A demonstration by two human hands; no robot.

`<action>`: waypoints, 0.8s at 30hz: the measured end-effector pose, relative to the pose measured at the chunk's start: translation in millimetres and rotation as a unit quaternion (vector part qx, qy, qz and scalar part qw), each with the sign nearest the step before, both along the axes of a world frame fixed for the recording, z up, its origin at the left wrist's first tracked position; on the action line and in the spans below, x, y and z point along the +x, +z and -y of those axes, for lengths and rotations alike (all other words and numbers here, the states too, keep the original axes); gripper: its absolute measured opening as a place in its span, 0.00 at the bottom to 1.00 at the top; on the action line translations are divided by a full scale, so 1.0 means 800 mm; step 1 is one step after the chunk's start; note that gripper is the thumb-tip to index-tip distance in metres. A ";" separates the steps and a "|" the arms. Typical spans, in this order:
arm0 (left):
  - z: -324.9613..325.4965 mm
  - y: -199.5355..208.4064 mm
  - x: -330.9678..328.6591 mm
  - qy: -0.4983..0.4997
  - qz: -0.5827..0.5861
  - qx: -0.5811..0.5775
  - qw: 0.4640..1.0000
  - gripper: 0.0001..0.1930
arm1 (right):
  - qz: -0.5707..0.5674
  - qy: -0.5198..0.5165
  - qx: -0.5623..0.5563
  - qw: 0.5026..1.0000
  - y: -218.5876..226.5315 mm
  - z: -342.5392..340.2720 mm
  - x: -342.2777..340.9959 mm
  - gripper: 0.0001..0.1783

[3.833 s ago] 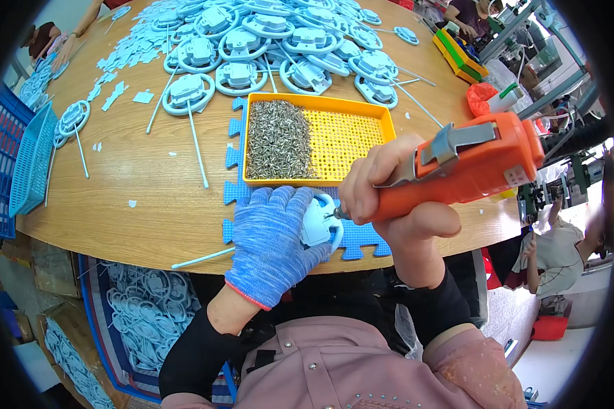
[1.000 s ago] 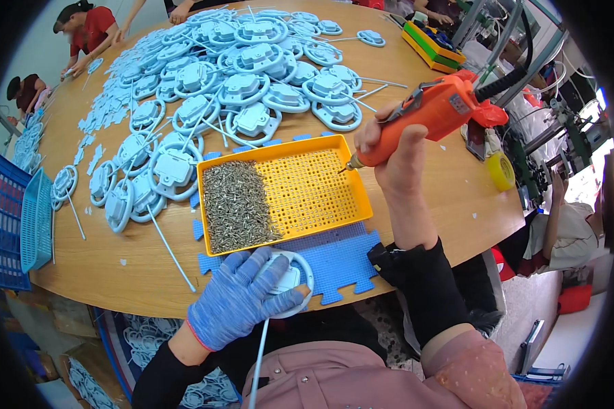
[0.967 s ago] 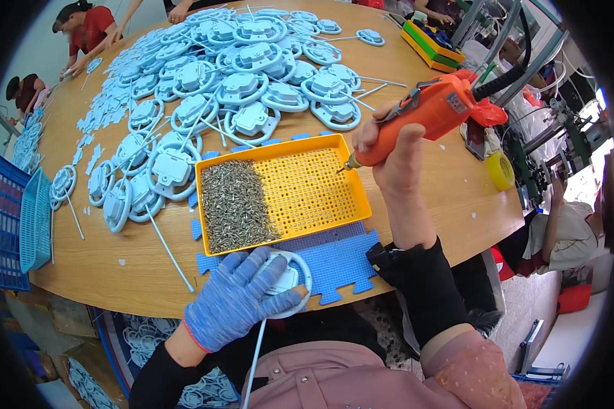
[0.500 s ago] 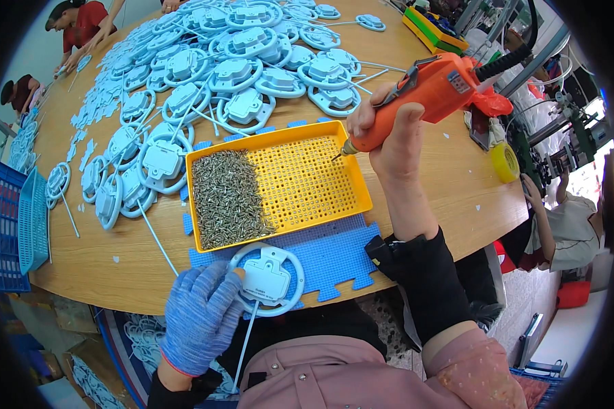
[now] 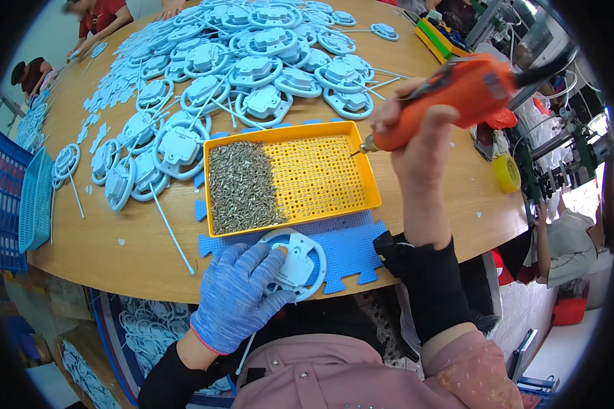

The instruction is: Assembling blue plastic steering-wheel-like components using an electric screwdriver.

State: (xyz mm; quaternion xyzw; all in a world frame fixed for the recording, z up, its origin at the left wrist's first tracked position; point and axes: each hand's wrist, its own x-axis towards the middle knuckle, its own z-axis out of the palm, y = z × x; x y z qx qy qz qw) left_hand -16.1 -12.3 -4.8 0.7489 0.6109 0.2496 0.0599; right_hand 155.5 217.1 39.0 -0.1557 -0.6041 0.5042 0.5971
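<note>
In the head view, we take the yellow tray (image 5: 324,178) as landmark. Just on its near side, our gloved left hand (image 5: 233,294) grasps a pale-blue ring-shaped housing (image 5: 297,266) by its left rim, probably to brace it over the interlocking foam mat (image 5: 351,253), whose dimpled face would cushion smooth, hard plastic. Our bare right hand (image 5: 417,160) is wrapped around an orange electric screwdriver (image 5: 450,99), its slim metal bit near the tray's right wall; we cannot tell if they touch. Small shiny screws (image 5: 242,191) fill the tray's left side, seemingly for easy reach, baring the perforated floor. Beyond the tray, similar rounded housings (image 5: 259,71) heap up, thin stems protruding.
</note>
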 end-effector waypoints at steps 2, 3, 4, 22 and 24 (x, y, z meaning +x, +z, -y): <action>-0.002 -0.007 0.000 0.005 0.011 0.001 1.000 0.35 | -0.011 0.018 -0.006 1.000 0.023 0.026 0.001 0.45; -0.002 -0.005 0.004 0.014 0.016 -0.008 1.000 0.36 | -0.021 0.038 -0.013 0.999 0.032 0.040 0.003 0.46; -0.003 -0.004 0.007 0.028 0.022 -0.017 0.999 0.37 | -0.021 0.064 -0.030 0.997 0.035 0.060 -0.002 0.47; -0.022 -0.001 0.027 0.084 0.056 -0.041 0.994 0.30 | 0.146 0.210 -0.129 0.958 0.012 0.146 -0.031 0.40; -0.028 -0.005 0.029 0.085 0.079 -0.098 0.988 0.27 | 0.143 0.210 -0.118 0.960 0.001 0.143 -0.038 0.39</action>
